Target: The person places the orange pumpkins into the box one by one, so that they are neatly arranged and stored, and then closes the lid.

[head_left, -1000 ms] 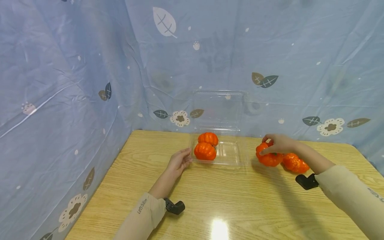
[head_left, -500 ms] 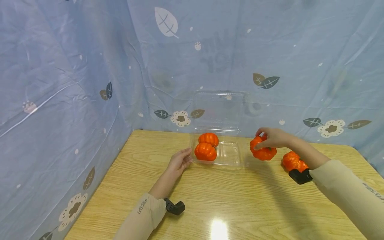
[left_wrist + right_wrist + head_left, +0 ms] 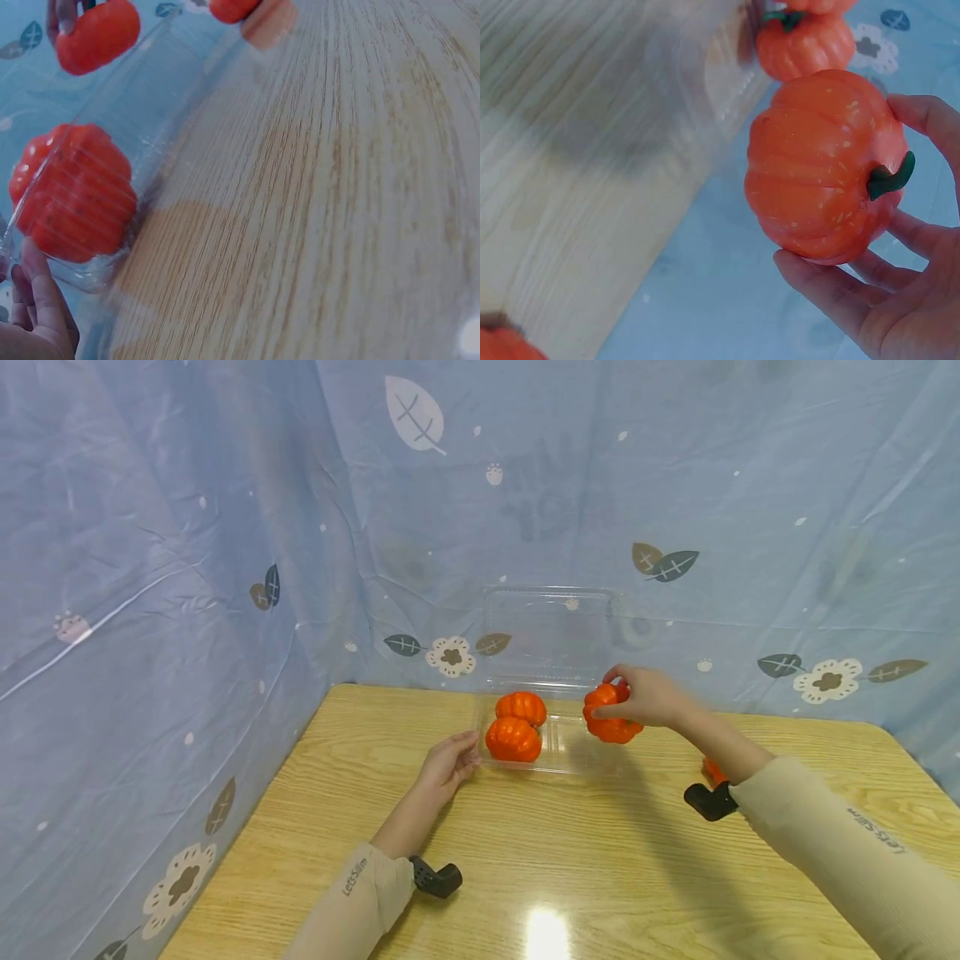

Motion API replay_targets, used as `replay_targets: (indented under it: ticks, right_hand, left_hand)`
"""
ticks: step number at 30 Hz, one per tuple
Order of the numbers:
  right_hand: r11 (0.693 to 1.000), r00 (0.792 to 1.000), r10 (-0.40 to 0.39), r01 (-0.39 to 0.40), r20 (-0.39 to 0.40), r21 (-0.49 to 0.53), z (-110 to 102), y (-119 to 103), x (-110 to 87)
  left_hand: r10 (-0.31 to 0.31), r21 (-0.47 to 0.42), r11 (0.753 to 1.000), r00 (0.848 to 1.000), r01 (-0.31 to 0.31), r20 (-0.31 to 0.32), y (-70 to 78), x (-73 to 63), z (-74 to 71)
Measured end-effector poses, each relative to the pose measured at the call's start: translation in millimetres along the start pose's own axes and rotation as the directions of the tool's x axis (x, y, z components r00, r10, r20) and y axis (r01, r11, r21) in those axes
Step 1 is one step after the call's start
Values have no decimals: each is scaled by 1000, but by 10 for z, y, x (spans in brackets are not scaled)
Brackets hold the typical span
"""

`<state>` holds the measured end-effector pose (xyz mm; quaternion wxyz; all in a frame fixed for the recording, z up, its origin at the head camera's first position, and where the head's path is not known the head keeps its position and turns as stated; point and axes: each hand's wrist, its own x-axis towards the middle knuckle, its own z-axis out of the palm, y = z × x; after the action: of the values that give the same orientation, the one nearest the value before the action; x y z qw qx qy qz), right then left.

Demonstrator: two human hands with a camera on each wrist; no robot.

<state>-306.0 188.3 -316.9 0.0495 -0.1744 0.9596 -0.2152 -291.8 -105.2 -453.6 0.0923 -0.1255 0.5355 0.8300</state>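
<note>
Head view: loose orange ribbed pumpkin (image 3: 714,772) mostly hidden behind right forearm (image 3: 723,743); right hand (image 3: 651,697) covering part of held round orange pumpkin with green stem (image 3: 821,169), stem out of sight. Left wrist view: left hand (image 3: 45,319) cropped at lower left corner. Right wrist view: clear hinged plastic container (image 3: 557,743) blurred, outline indistinct; farther boxed pumpkin (image 3: 821,5) cut off by top edge.

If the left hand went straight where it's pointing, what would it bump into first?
Probably the side of the clear box. The left hand looks right against it, with a pumpkin just inside.
</note>
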Motion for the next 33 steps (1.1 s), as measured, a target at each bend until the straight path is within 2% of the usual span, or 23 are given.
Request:
replay_targets:
  ticks: [6,14,25,33]
  right_hand:
    - [999,999,-45,45,-17,28,134,-106,84]
    - [995,992,-83,88,-97,49,310,-133,173]
    - [997,984,-47,58,-171,58,498,-82,240]
    - [999,974,-40,45,-221,16,631,-57,277]
  left_hand:
    - [6,-5,1000,1000,-6,2,4,-1,-8]
    - [3,-4,1000,1000,-3,-3,11,-16,-1]
    - [5,-19,1000,1000,-5,-13,13,-21,12]
    - [-7,-13,1000,1000,7,-10,23,-13,20]
